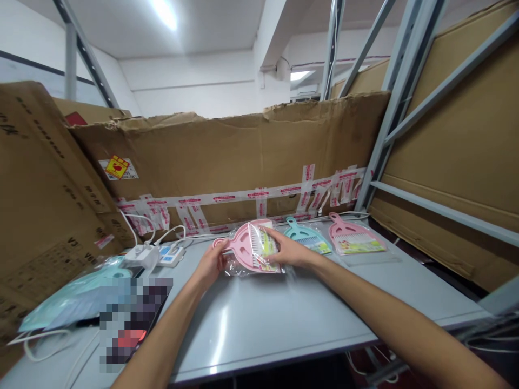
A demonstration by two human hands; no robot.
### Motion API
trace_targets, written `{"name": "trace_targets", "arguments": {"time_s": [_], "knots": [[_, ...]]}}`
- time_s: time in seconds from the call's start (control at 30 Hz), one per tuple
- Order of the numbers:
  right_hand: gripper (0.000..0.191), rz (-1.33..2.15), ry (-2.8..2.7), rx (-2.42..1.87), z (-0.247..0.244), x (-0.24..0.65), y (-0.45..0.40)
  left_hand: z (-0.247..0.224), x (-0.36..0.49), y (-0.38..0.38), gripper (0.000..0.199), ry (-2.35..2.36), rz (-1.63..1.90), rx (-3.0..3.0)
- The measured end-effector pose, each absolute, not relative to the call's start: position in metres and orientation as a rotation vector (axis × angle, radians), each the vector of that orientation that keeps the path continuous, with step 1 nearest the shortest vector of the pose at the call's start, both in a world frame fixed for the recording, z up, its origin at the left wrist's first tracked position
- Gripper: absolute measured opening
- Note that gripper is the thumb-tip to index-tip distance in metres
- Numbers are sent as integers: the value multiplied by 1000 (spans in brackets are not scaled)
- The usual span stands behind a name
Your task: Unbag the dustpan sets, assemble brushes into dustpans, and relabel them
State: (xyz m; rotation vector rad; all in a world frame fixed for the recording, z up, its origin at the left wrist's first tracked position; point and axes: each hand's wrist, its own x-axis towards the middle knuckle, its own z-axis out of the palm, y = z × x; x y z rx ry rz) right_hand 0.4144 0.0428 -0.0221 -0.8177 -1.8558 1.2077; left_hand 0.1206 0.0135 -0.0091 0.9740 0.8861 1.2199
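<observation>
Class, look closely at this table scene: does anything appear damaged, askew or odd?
Yes: the cardboard panel along the back of the table has a ragged, torn-looking top edge, and some tape strips low on it sit crooked. The wrapped pink dustpan shows no obvious damage.

Bright o/h lamp (164,13), tbl (275,319) glare

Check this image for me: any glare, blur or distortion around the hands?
Head view: the ceiling light is blown out, and a bright streak shines on the table; head view: glints cross the clear wrapping, while left hand and right hand stay readable, if slightly soft; head view: wide-angle stretch toward the edges, pixelated patch at lower left.
</observation>
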Motion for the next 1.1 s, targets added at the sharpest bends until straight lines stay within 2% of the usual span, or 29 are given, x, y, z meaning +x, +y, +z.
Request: {"name": "trace_targets", "arguments": {"time_s": [0.1,0.3,0.37,0.5,0.57,0.73,0.9,0.97,1.1], "knots": [[118,1160,-1874,-864,-22,415,43,-13,119,17,40,935,1243,987],[117,1166,-1798,-887,-19,417,42,-12,120,21,28,888,1328,939],[105,1184,-1707,-867,-19,417,43,-12,119,22,25,900,1354,889],[64,1133,-1528,-833,-23,415,52,-10,115,24,21,910,1365,832],[57,1103,-1474,-835,-27,415,57,-9,113,24,20,904,1358,825],[64,1092,-1395,-811,-29,415,63,-4,112,23,14,870,1377,799],[61,1051,-1408,-816,-25,415,59,-4,111,24,10,842,1398,793],[68,1083,-1389,-813,-24,415,57,-5,110,25,11,845,1407,791],[97,1170,-1282,-822,-23,415,57,-3,100,32,15,879,1420,783]]}}
